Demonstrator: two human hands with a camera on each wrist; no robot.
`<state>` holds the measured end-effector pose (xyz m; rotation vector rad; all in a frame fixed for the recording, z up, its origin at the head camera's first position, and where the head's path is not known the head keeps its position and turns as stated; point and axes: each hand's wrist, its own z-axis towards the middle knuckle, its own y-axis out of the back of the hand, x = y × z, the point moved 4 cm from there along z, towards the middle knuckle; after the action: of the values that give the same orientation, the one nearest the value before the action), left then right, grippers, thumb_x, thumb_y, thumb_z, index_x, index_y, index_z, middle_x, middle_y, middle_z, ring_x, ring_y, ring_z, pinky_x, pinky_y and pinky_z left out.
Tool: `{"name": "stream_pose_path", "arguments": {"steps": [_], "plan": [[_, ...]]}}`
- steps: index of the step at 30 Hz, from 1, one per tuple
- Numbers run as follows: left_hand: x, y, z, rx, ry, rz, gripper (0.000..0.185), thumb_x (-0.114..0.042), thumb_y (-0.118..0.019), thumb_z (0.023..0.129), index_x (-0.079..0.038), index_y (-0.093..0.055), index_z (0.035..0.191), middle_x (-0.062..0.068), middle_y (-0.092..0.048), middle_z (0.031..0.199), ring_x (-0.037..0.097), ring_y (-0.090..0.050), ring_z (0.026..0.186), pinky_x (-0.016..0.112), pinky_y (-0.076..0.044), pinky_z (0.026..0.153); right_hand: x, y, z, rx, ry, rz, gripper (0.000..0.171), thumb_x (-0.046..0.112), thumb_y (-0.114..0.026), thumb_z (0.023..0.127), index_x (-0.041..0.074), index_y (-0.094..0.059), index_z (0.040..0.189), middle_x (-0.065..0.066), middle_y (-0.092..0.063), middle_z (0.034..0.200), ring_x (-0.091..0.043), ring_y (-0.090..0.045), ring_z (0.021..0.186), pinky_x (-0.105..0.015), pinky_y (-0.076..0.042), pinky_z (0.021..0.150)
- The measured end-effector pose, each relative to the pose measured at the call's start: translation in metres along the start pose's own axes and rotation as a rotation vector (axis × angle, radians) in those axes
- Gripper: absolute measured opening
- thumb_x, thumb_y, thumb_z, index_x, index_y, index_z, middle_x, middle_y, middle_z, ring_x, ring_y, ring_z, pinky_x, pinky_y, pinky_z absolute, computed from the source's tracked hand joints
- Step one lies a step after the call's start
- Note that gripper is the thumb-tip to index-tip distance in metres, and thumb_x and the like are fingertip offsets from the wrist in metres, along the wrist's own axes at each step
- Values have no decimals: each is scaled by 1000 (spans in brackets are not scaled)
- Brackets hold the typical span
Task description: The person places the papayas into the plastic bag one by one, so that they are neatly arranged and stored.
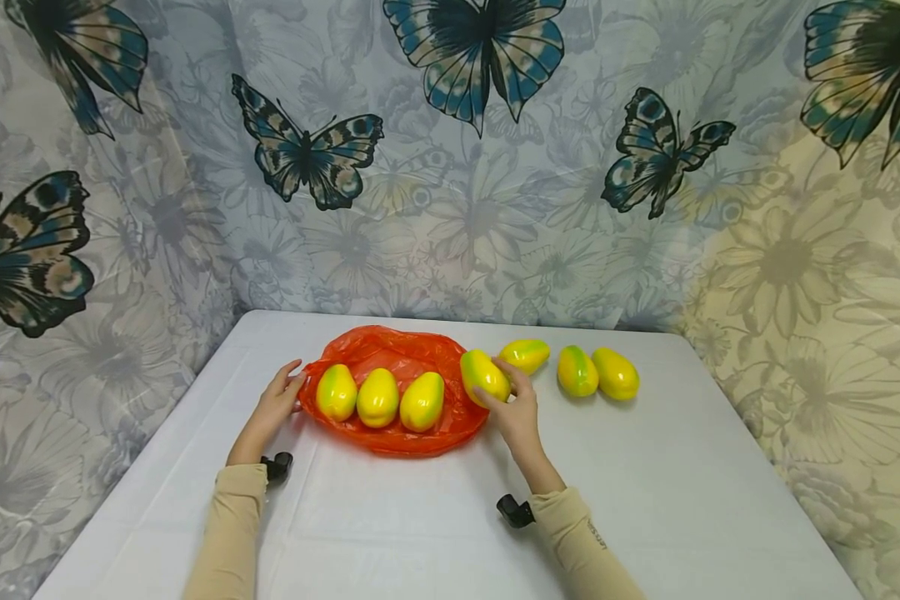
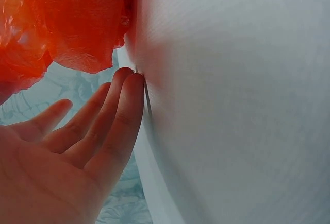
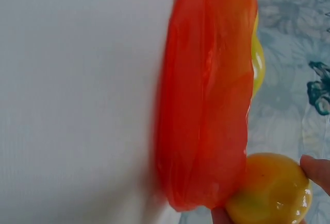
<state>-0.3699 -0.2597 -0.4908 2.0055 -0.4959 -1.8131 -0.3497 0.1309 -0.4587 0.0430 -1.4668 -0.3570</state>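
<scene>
A red plastic bag [image 1: 390, 446] lies spread open on the table, with three yellow-green mangoes in a row inside, among them a middle mango [image 1: 378, 398]. My right hand [image 1: 519, 410] grips another mango [image 1: 484, 377] between thumb and fingers at the bag's right rim; the right wrist view shows this mango [image 3: 270, 188] against the red plastic [image 3: 206, 105]. At the bag's left side is my left hand [image 1: 276, 403]. Seen from the left wrist, that hand [image 2: 77, 152] has its fingers extended close to the bag [image 2: 82, 23], holding nothing.
Right of the bag, a mango [image 1: 525, 356] lies on its side behind my right hand. Farther right, two more mangoes [image 1: 577, 372] sit side by side. A white cloth covers the table [image 1: 390, 525], and a butterfly-patterned curtain [image 1: 480, 242] hangs behind it.
</scene>
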Motion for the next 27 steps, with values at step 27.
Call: {"name": "stream_pose_path", "arguments": {"steps": [27], "plan": [[-3,2,-2,-4,-11,-22,60,-36,-32,107,-4,-17,155,33,-40,144,38,-55,114,39,-57,88,17,-16,-13,-9,135,64,58,12,-79,81,15,-58,134,-10,-46,143,-29,-47,120,-41,-49,93]]}}
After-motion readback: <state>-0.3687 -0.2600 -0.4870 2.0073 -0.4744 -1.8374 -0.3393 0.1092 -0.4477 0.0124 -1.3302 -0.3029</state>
